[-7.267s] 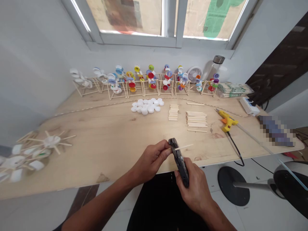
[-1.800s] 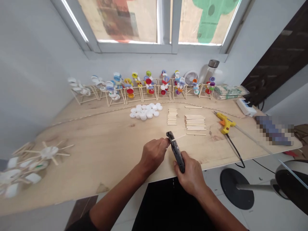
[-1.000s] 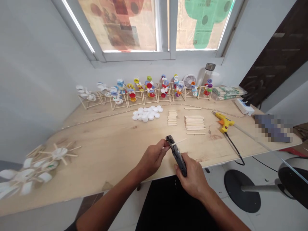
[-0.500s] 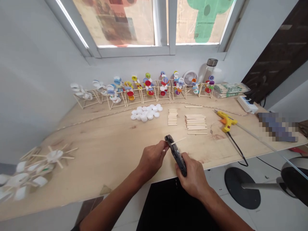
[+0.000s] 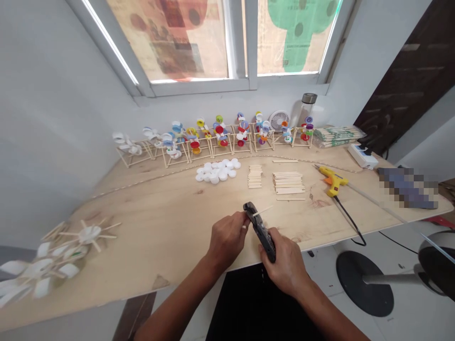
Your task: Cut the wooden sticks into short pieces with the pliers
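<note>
Head view: the left hand (image 5: 226, 239) is pinching a thin wooden stick (image 5: 263, 210) at its lower end, the long axis running up and rightward, tip pointing toward the stacked craft sticks (image 5: 288, 183). The stick is crossing the head of a black plier-like cutter (image 5: 262, 233), whose handles the right hand (image 5: 285, 261) is gripping; jaw closure cannot be told.

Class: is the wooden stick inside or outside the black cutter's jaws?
Inside: the stick crosses the cutter's head; the left hand holds it, the right hand the cutter.
</note>
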